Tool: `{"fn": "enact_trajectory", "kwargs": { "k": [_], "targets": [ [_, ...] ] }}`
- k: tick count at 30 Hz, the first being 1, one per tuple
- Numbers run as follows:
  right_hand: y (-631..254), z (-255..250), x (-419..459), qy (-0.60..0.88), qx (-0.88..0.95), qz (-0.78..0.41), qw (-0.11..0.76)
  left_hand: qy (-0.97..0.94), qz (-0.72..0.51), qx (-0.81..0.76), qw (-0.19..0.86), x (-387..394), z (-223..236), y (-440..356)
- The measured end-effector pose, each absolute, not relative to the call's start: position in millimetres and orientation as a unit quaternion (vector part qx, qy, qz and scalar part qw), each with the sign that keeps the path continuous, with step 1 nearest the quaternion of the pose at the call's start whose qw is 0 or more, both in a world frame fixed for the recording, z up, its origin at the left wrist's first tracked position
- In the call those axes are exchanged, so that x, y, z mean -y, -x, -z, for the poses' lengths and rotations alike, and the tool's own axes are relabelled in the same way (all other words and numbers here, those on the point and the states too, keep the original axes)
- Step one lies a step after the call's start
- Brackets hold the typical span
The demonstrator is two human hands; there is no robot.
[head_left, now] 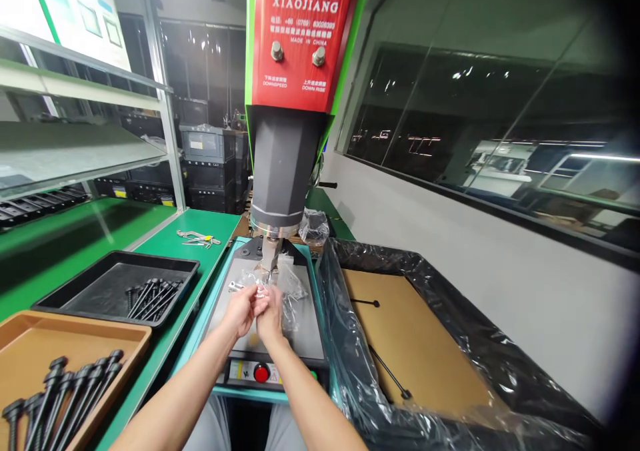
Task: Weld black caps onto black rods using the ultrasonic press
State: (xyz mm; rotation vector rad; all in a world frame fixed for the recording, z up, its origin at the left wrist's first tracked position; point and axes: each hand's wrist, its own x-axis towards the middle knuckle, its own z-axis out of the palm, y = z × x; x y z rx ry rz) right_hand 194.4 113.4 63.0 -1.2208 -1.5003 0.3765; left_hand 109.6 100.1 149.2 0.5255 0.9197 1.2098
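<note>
My left hand (pixel 243 311) and my right hand (pixel 270 312) meet over the machine's metal base plate (pixel 306 324). Both have their fingers closed at the near edge of crinkled clear plastic (pixel 291 282), which looks like a bag. The right fingers are somewhat blurred. Just beyond my fingertips, the metal welding horn (pixel 271 252) points down at the plastic. A small metal piece (pixel 235 286) shows left of my left fingers; whether it lies inside the plastic I cannot tell.
Black rod-like parts lie in the orange tray (pixel 120 331) and black tray (pixel 107 259) on my left. Pliers (pixel 200 239) rest on the green bench. A red button (pixel 261 372) faces me. The plastic-lined box (pixel 425 344) at right holds cardboard and black rods.
</note>
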Motion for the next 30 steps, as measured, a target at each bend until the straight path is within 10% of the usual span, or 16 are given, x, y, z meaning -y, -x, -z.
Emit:
{"fn": "enact_trajectory", "kwargs": {
  "k": [30],
  "targets": [
    [-234, -123, -196, 0.535, 0.64, -0.15, 0.531, -0.191, -0.6, -0.4, 0.666, -129, -162, -103]
  ]
}}
